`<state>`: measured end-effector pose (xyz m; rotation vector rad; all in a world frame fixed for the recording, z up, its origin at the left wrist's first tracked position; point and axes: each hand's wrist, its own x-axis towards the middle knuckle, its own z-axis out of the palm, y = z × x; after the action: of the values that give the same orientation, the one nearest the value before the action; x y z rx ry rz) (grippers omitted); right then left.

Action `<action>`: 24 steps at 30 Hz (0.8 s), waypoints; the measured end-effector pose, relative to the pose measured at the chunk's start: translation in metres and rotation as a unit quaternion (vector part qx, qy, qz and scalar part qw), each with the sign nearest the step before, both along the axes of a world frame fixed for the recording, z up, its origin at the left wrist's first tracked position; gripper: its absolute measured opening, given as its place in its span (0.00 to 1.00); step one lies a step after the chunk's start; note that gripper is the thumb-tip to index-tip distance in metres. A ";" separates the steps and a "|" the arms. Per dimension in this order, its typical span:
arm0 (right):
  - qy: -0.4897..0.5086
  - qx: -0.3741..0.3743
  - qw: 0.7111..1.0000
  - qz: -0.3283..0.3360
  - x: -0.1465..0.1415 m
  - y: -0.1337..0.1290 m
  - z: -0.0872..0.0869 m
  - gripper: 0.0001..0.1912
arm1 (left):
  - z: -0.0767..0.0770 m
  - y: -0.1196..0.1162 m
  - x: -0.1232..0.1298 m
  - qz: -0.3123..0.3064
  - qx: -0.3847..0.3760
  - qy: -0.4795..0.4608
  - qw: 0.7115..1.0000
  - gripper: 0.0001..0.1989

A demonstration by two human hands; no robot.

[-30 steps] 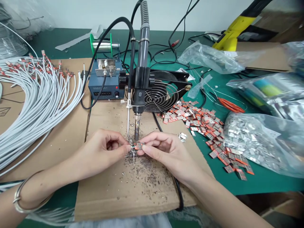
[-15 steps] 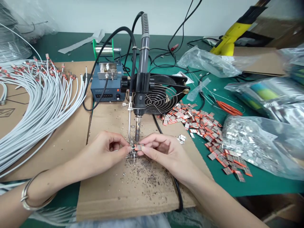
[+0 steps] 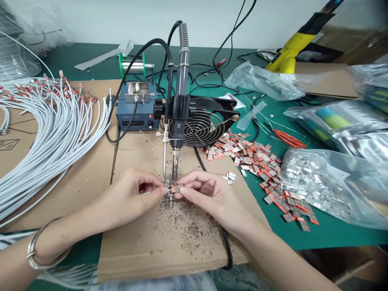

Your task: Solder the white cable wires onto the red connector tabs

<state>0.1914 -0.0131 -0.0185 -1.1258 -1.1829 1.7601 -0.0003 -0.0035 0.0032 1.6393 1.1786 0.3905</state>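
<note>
Between thumb and fingers, my right hand (image 3: 209, 194) pinches a USB connector (image 3: 176, 188) with a metal shell and an orange-red board end. My left hand (image 3: 141, 190) is closed in a pinch on a thin cable end, mostly hidden by the fingers, and it meets the connector's board side. Just above the connector stands the soldering iron (image 3: 175, 163), clamped upright with its tip pointing down. A thin metal solder feed tube (image 3: 165, 155) runs down beside the iron. Bits of solder and dark residue lie under my fingertips on the cardboard (image 3: 145, 250).
At left lies a large bundle of white cables (image 3: 57, 133) with connectors. Behind stand a blue solder feeder (image 3: 135, 115), a solder spool (image 3: 136, 65) and a black fan (image 3: 201, 125). Loose USB connectors (image 3: 257, 161) and a bag of metal parts (image 3: 318, 186) lie right.
The view has shifted very slightly. Both hands keep their pinch under the iron, and the connector shows a little more plainly between them.
</note>
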 end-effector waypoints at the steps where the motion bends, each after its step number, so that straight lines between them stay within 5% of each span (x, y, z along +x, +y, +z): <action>1: 0.000 0.000 1.000 0.000 0.000 0.000 0.000 0.09 | 0.001 -0.001 0.000 0.000 -0.005 0.000 1.000 0.12; 24: 0.004 0.021 1.000 0.008 0.002 -0.002 -0.001 0.06 | 0.008 -0.001 0.002 0.005 -0.037 0.019 0.999 0.13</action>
<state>0.1937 -0.0156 -0.0191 -1.0862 -1.2206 1.7427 0.0018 -0.0042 0.0111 1.5840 1.2149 0.3200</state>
